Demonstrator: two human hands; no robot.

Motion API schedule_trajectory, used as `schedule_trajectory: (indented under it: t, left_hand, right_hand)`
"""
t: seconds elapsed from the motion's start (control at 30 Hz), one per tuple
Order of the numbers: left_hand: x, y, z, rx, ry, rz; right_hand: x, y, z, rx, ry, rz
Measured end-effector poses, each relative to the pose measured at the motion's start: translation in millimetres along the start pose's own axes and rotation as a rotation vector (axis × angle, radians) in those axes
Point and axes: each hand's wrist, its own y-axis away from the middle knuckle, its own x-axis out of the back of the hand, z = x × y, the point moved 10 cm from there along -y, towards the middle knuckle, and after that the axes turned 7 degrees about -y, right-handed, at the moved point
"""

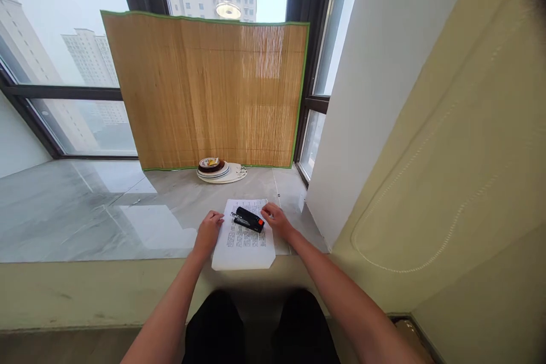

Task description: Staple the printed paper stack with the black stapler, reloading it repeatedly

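Observation:
A stack of printed paper lies on the marble sill, its near end reaching over the front edge. On top of it rests a black stapler with an orange-red patch, tilted across the text. Beside the stapler's left end is a clear, shiny pen-like item, too small to make out fully. My left hand has its fingers closed at the left edge of the paper. At the upper right edge of the stack, my right hand pinches the paper's side close to the stapler.
Farther back on the sill stands a pile of plates. Behind it a bamboo mat leans against the window. A white wall column rises at the right. My knees are below the sill.

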Motion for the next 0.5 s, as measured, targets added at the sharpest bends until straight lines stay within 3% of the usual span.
schedule_trajectory:
  t: [0.17, 0.4, 0.5]
  left_hand:
    - [-3.3, 0, 4, -0.024, 0.081, -0.032]
    - [13.1, 3, 19, -0.115, 0.306, 0.030]
    - [13.8, 4, 19, -0.098, 0.373, -0.002]
  right_hand:
    - [-26, 16, -40, 0.243, -0.109, -0.040]
    - [-32, 21, -38, 0.248, -0.119, -0.070]
    - [-28, 22, -39, 0.263, -0.143, -0.061]
